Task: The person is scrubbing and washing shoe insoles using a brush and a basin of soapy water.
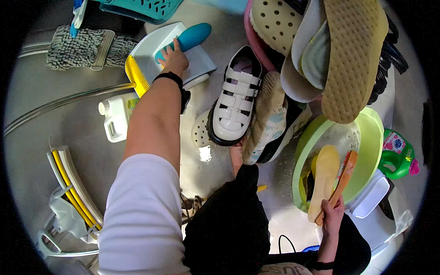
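My left hand [175, 61] reaches far forward, its fingers spread over the near end of a teal insole [195, 35]. Whether they grip it or only rest on it is hidden. The insole lies across a white dustpan [201, 62]. At the lower right, my right hand [332, 215] holds a pale yellow insole [326, 168] together with a wooden-handled scrub brush [347, 173]. Both are above a light green basin [373, 144] with foamy water inside. Red bristles on the brush face the insole. Something dark and yellow [310, 182] is partly hidden behind the insole.
A white strappy shoe [235, 103], a patterned fur-lined shoe [268, 127], a cream clog [275, 24] and tan insoles [354, 62] crowd the middle and upper right. A green detergent bottle [395, 160] stands right of the basin. Leftward are a white jug [115, 118] and a mop head [75, 48].
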### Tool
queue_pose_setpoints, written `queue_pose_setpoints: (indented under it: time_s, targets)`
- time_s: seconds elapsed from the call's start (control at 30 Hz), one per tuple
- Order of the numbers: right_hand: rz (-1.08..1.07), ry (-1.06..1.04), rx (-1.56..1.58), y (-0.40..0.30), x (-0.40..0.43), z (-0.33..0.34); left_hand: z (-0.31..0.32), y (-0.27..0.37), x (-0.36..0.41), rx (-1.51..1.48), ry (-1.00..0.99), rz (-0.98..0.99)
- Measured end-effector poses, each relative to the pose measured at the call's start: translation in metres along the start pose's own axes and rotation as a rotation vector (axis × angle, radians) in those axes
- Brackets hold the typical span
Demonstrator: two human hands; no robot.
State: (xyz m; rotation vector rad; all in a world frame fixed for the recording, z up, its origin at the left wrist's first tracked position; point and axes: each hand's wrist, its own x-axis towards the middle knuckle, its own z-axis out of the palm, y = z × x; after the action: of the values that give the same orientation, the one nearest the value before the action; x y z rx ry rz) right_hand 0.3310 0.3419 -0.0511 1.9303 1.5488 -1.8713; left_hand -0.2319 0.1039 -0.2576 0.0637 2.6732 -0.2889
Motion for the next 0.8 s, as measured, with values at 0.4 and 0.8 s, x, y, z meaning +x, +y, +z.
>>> queue_pose_setpoints:
  time_s: [0.4,0.8]
  targets:
    - [0.008,0.027,-0.077,-0.014,-0.004,0.017,0.0,-0.035,-0.014,0.005,0.218,0.248]
    - [-0.056,0.03,-0.048,-0.018,-0.011,0.019,-0.038,-0.054,-0.076,-0.105,0.456,0.506]
